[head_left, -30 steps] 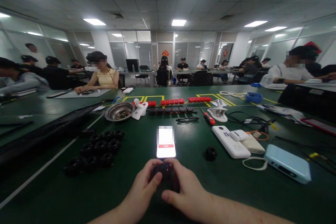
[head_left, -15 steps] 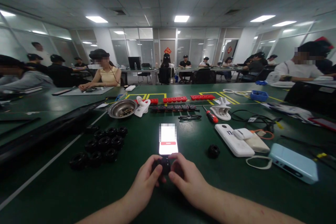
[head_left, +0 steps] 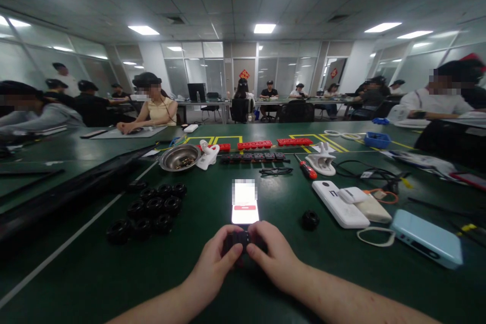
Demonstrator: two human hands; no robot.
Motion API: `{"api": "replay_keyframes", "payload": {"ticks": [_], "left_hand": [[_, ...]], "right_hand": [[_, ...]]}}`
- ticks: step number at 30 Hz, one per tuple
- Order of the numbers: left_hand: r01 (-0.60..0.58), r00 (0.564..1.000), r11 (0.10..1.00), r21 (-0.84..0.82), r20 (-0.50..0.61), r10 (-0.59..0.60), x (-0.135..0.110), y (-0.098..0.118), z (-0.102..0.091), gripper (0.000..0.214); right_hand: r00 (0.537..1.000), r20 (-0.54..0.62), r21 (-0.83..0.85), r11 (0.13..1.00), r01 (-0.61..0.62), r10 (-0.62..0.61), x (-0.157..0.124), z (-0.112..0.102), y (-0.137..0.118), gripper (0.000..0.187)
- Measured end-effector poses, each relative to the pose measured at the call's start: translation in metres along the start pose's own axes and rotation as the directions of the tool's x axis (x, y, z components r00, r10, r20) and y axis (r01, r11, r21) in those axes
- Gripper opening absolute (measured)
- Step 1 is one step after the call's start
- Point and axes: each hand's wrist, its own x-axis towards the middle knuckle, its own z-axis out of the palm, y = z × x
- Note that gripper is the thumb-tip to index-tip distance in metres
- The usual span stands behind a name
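Between my left hand (head_left: 220, 253) and my right hand (head_left: 271, 250) is a small black round part (head_left: 241, 239), close to the front of the table. The fingers of both hands are closed around it, thumbs on the near side, and they hide much of its shape. Just beyond my hands lies a phone (head_left: 245, 216) with a lit white screen and a red bar. Several black ring-shaped parts (head_left: 155, 204) stand in rows on the left. Another black ring-shaped part (head_left: 310, 219) sits alone to the right of the phone.
Further back are a metal bowl (head_left: 167, 160) with small brass-coloured pieces, red trays (head_left: 254, 145), a dark strip of parts (head_left: 258, 158), and a screwdriver (head_left: 307, 168). A white power bank (head_left: 337, 207) and a light blue box (head_left: 427, 238) lie right. People sit around the room.
My right hand's fingers have closed in on the black part, which both hands now grip. The view has shifted slightly; the things on the table stay in place.
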Motion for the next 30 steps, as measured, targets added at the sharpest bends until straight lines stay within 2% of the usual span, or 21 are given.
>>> {"api": "replay_keyframes", "payload": {"ticks": [4,8,12,14,17,22,25,30], "left_hand": [[-0.029,0.999,0.996,0.085,0.017,0.028,-0.005,0.005,0.001,0.035],[-0.02,1.0,0.999,0.027,-0.001,0.02,-0.003,0.003,-0.001,0.031],[-0.016,1.0,0.999,-0.039,-0.012,0.015,0.001,-0.003,-0.003,0.031],[-0.009,1.0,0.999,-0.037,-0.015,0.009,0.002,-0.003,-0.002,0.029],[0.003,1.0,1.0,-0.006,-0.009,-0.003,0.001,0.0,0.0,0.027],[0.034,0.999,0.998,-0.043,-0.016,-0.035,0.0,0.004,0.002,0.038],[0.064,0.995,0.994,-0.086,-0.065,-0.069,0.002,0.004,0.0,0.034],[0.116,0.986,0.988,-0.098,-0.108,-0.127,0.004,0.009,-0.002,0.039]], "right_hand": [[1.0,0.022,-0.064,0.998,0.004,-0.003,0.0,0.004,0.003,0.03],[0.999,-0.011,0.035,0.998,0.05,-0.05,-0.004,-0.001,-0.005,0.013],[0.99,0.008,0.135,0.981,0.138,-0.141,-0.005,-0.005,-0.013,0.028],[0.992,-0.007,0.14,0.982,0.126,-0.127,-0.005,-0.005,-0.011,0.03],[0.999,-0.031,0.1,0.994,0.046,-0.043,-0.003,0.0,-0.002,0.024],[0.998,0.003,0.043,0.997,-0.059,0.059,0.002,0.004,0.007,0.028],[0.999,-0.015,0.1,0.994,-0.032,0.034,0.001,0.003,0.003,0.011],[0.997,-0.045,0.162,0.984,0.071,-0.065,-0.005,-0.003,-0.007,0.029]]}}
